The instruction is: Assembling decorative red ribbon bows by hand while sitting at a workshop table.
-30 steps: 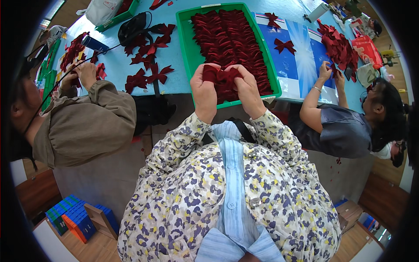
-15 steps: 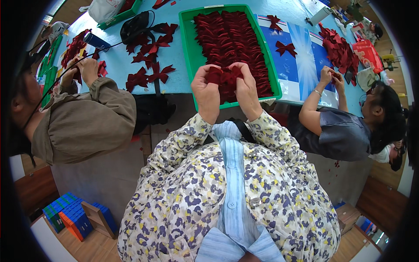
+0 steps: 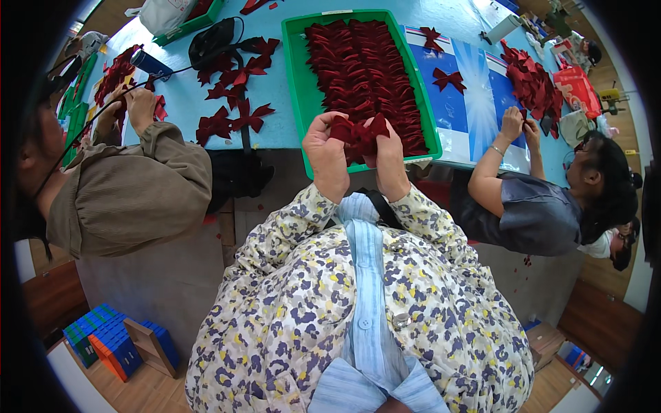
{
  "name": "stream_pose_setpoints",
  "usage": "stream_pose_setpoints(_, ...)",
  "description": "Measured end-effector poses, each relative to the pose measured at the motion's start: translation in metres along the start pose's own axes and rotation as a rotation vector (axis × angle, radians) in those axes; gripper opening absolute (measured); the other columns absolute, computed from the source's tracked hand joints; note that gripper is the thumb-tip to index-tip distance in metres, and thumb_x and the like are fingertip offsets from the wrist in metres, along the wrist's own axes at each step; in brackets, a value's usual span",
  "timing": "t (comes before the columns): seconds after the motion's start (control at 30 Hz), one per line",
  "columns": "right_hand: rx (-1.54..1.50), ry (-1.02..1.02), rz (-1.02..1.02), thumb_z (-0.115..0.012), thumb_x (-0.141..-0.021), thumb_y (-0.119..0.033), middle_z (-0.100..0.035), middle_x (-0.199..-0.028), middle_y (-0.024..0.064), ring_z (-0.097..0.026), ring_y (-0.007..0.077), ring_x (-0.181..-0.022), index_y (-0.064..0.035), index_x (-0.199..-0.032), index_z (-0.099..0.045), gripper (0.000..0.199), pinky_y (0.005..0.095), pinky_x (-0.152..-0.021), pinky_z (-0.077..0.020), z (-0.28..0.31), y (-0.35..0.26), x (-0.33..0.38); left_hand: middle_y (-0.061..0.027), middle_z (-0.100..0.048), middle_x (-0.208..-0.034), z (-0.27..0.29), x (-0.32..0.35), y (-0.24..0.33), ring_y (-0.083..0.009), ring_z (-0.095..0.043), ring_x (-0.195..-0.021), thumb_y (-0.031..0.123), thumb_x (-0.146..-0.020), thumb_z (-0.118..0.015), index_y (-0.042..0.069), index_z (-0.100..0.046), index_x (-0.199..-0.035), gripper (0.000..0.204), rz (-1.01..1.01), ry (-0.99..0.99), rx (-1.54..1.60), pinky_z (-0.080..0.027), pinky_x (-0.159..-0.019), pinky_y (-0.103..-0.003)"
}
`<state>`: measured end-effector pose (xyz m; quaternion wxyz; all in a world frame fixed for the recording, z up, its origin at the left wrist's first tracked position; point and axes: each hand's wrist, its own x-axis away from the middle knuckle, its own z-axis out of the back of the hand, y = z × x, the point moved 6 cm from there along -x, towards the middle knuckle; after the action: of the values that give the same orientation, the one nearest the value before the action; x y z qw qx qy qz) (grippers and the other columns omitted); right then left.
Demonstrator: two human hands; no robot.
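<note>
Between both hands I hold a dark red fabric bow, over the near end of a green tray. My left hand grips the bow's left loop between thumb and fingers. On the other side, my right hand pinches its right part, with some fingers hidden behind it. Inside the tray, rows of matching red bows lie packed closely together.
Loose bows lie left of the tray on the blue table. At right are a blue-and-white sheet with a bow and a red pile. Co-workers sit on both sides, a brown sleeve left, a grey-blue shirt right.
My fingers have shifted their hold on the bow. More of its loops now show, and my right hand has moved slightly lower along its right side.
</note>
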<state>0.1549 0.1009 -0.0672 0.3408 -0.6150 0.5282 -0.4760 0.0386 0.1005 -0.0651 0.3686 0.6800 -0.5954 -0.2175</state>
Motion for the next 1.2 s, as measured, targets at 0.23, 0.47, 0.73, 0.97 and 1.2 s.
stream_pose_setpoints(0.23, 0.402, 0.098, 0.421, -0.042, -0.085, -0.004, -0.055, -0.076, 0.0010, -0.046, 0.0050, -0.063, -0.0024, -0.095, -0.051, 0.014, 0.0210, -0.054, -0.0371, 0.014, -0.016, 0.016, -0.0015, -0.062, -0.079, 0.002, 0.011, -0.025, -0.0072, -0.056, -0.060, -0.006, -0.078, -0.052, 0.004, -0.059, -0.095, 0.021, 0.479, 0.069, 0.149, -0.043, -0.047, -0.020)
stream_pose_setpoints(0.47, 0.148, 0.071, 0.200, -0.047, -0.085, -0.005, -0.053, -0.068, -0.0012, -0.045, 0.0031, -0.056, -0.0029, -0.096, -0.051, 0.012, 0.0197, -0.048, -0.0344, 0.019, -0.008, 0.025, -0.0059, -0.064, -0.080, -0.008, 0.011, 0.015, -0.0074, -0.059, -0.065, -0.009, -0.079, -0.055, -0.001, -0.056, -0.096, 0.019, -0.286, -0.126, -0.376, -0.045, -0.056, -0.018)
stream_pose_setpoints(0.73, -0.125, 0.101, -0.107, -0.036, -0.091, -0.027, -0.049, -0.066, -0.0041, -0.038, 0.0039, -0.049, -0.0119, -0.096, -0.053, 0.023, 0.0197, -0.042, -0.0262, 0.002, 0.017, 0.028, -0.0056, -0.064, -0.082, -0.003, 0.015, -0.010, -0.0098, -0.061, -0.067, -0.014, -0.075, -0.050, 0.000, -0.057, -0.095, 0.026, 0.458, 0.111, 0.281, -0.047, -0.055, -0.020)
stream_pose_setpoints(0.97, -0.469, -0.080, -0.445, -0.035, -0.093, -0.030, -0.030, -0.054, -0.0070, -0.025, 0.0038, -0.043, -0.0160, -0.084, -0.050, 0.023, 0.0217, -0.039, -0.0189, 0.005, 0.041, 0.029, -0.0085, -0.065, -0.078, 0.017, 0.005, 0.001, -0.0153, -0.064, -0.067, -0.009, -0.072, -0.053, 0.003, -0.058, -0.095, 0.026, -0.134, -0.066, -0.228, -0.050, -0.055, -0.025)
stream_pose_setpoints(1.2, -0.495, -0.203, -0.763, -0.035, -0.092, -0.027, -0.027, -0.054, -0.0072, -0.024, 0.0047, -0.043, -0.0185, -0.075, -0.041, 0.020, 0.0218, -0.039, -0.0175, 0.020, 0.058, 0.043, -0.0104, -0.055, -0.063, -0.021, 0.033, 0.039, -0.0269, -0.056, -0.054, -0.003, -0.056, -0.061, 0.007, -0.061, -0.091, 0.036, -1.111, -0.483, -0.993, -0.043, -0.049, -0.035)
